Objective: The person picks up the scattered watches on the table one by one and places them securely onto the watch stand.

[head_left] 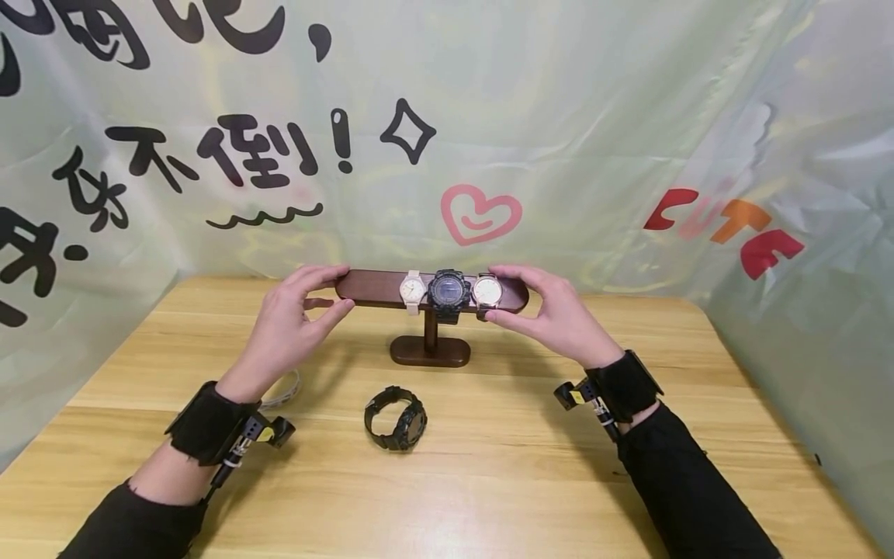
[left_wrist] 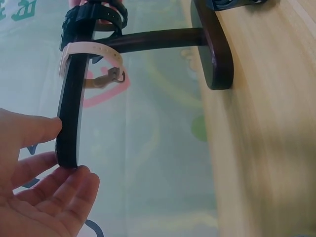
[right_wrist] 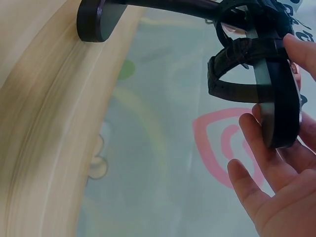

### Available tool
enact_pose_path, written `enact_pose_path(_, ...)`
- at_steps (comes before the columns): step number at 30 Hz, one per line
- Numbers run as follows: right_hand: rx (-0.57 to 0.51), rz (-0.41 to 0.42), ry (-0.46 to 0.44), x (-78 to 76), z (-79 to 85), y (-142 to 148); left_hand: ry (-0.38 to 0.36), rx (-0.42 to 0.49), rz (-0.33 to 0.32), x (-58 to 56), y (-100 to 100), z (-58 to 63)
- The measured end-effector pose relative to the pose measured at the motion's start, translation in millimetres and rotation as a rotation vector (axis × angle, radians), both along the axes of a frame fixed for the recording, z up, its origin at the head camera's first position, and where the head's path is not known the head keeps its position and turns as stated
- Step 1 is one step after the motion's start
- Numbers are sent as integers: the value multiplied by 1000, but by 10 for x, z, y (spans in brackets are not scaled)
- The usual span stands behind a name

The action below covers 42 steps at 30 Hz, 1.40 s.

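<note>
A dark brown wooden watch stand [head_left: 370, 287] stands upright on the table, its crossbar carrying a white-strapped watch [head_left: 412, 289], a chunky black digital watch [head_left: 448, 290] and a pale-dialled watch on a dark strap [head_left: 486, 291]. My left hand [head_left: 296, 318] holds the bar's left end, thumb on one side and fingers round the tip, as the left wrist view shows. At the other end, my right hand [head_left: 552, 314] grips the bar beside the pale-dialled watch, its thumb near the dark strap [right_wrist: 237, 91]. Another black watch [head_left: 396, 419] lies on its side in front of the stand.
A clear or whitish ring-shaped item [head_left: 282, 392] lies partly hidden behind my left wrist on the wooden table [head_left: 503, 481]. Behind the table hangs a printed cloth [head_left: 580, 155] with lettering and a pink heart. The stand's oval base [head_left: 429, 353] rests toward the back.
</note>
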State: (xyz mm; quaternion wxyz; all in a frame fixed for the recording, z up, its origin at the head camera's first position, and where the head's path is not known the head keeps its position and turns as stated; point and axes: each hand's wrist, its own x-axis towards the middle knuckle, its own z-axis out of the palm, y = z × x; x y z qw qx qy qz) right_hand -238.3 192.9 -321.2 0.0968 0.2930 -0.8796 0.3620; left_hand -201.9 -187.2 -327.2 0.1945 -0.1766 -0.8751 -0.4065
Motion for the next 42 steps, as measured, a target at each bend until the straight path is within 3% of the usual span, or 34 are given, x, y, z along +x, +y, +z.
enact_pose_path(19, -13, 14, 99, 80, 97, 41, 30, -35, -6, 71, -19, 68)
enact_pose_path(36, -22, 53, 171, 258, 223, 10, 145, -191, -25, 181, -14, 74)
enact_pose_path(42, -20, 98, 212, 375, 293, -48, 147, -210, -43, 228, 1, 95)
